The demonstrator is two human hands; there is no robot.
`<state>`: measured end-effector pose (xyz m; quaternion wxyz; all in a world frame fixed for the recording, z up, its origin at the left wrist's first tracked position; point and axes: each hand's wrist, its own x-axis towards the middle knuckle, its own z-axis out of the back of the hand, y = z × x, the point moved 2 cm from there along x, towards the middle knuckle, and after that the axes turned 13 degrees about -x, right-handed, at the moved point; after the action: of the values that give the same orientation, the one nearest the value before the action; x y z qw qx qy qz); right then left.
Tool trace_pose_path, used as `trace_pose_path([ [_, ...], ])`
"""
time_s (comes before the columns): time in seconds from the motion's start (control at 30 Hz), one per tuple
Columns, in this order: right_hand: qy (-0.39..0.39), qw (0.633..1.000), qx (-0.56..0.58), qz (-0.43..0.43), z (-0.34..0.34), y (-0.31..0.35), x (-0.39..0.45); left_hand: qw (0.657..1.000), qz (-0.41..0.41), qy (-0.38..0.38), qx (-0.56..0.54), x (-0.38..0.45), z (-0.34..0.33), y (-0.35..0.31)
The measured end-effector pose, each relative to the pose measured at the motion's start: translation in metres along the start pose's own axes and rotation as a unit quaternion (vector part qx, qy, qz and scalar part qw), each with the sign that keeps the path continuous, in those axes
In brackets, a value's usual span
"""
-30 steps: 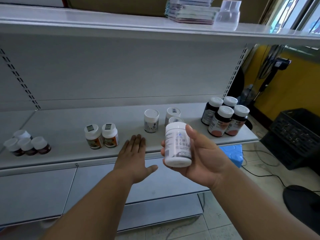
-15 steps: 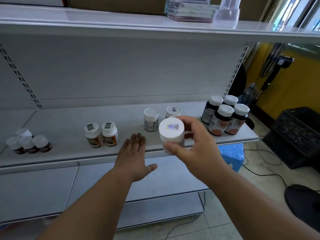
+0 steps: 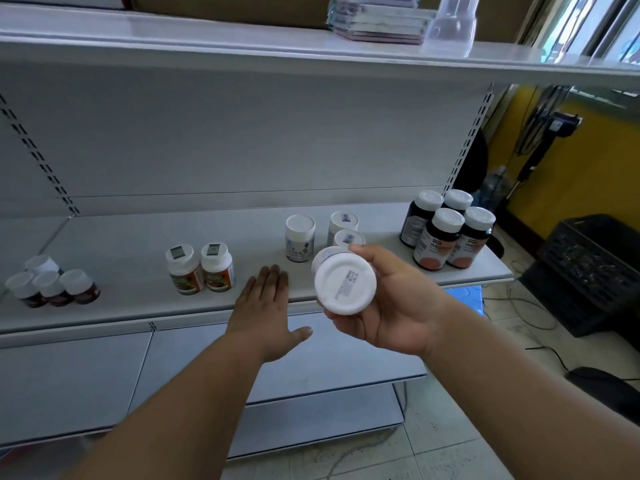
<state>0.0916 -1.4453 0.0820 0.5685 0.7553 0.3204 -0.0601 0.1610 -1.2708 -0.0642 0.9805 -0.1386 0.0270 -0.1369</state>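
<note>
Bottle check, looks like: right hand (image 3: 398,306) has its fingers curled round a white bottle (image 3: 344,284), tipped so the printed base faces the person, held just off the front edge of the shelf (image 3: 121,237). Left hand (image 3: 265,306) lies flat on that edge, holding nothing. I'd guess next it needs turning upright and setting beside the matching white bottles (image 3: 300,242) mid-shelf without knocking them.

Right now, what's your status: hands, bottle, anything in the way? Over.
Right hand grips white bottle, flat end toward camera. Left hand open, at shelf front. Three matching bottles standing just behind.
</note>
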Motion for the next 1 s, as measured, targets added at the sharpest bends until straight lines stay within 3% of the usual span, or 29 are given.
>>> trace_pose_path([
  [0.1,0.014,1.000,-0.021,0.016,0.000,0.009,0.005,1.000,0.001,0.003,-0.006,0.000,0.002,-0.001],
  [0.17,-0.036,0.993,-0.089,0.064,0.006,0.015,0.018,1.000,0.000,-0.002,-0.007,-0.001,0.001,0.000],
  [0.2,-0.087,0.974,-0.178,0.109,0.011,0.019,0.025,1.000,0.000,0.000,-0.002,-0.001,0.001,0.000],
  [0.23,-0.153,0.921,-0.322,0.156,0.014,0.026,0.030,1.000,0.001,0.004,0.003,-0.001,0.001,0.000],
  [0.27,-0.205,0.834,-0.472,0.198,0.017,0.031,0.035,1.000,0.002,0.006,0.006,-0.001,0.001,0.000],
  [0.3,-0.226,0.744,-0.587,0.226,0.018,0.035,0.039,1.000,0.004,0.008,0.007,-0.001,0.001,0.000],
  [0.33,-0.224,0.681,-0.655,0.238,0.020,0.037,0.045,1.000,0.004,0.009,0.007,0.000,0.001,0.000],
  [0.53,-0.201,0.518,-0.789,0.263,0.038,0.034,0.078,1.000,0.006,0.010,0.010,-0.002,0.004,-0.003],
  [0.83,-0.218,0.453,-0.831,0.240,0.049,0.031,0.097,1.000,0.007,0.024,0.010,-0.003,0.004,-0.002],
  [1.0,-0.334,0.476,-0.771,0.259,0.065,0.015,0.085,1.000,0.006,0.022,0.002,-0.002,0.004,-0.002],
])
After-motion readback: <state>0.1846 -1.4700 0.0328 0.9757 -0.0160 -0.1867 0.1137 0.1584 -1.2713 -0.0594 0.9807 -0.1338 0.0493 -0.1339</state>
